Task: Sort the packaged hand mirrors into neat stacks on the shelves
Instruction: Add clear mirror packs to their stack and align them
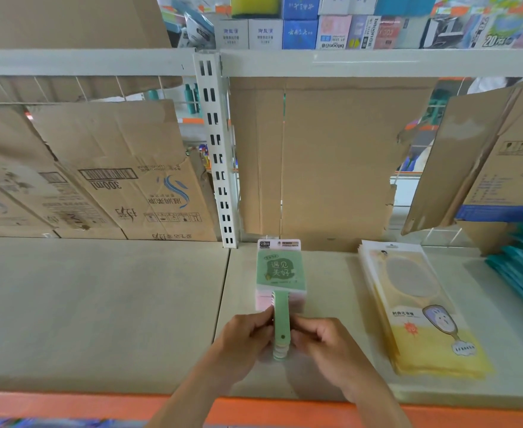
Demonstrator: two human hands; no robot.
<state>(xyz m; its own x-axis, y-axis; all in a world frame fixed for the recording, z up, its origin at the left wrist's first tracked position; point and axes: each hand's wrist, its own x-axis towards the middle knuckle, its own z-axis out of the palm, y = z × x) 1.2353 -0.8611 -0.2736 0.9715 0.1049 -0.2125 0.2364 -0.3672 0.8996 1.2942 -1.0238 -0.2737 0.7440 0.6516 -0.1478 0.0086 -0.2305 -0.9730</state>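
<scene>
Squaring up the green-topped mirror stack (280, 270).
The left hand (244, 338) and right hand (325, 341) pinch the stacked handles from either side, probably to line them up. The stack lies flat on the shelf (99, 304) at 6 o'clock, with yellow packets (424, 319) at its 3 o'clock.

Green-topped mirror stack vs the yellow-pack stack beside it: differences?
The green-topped stack is smaller, square-headed, handles toward the person; the yellow-pack stack is larger flat rectangular bags, slightly fanned. The left hand and right hand pinch the green-topped stack's handles; the yellow-pack stack lies untouched. Both sit on the same shelf.
</scene>
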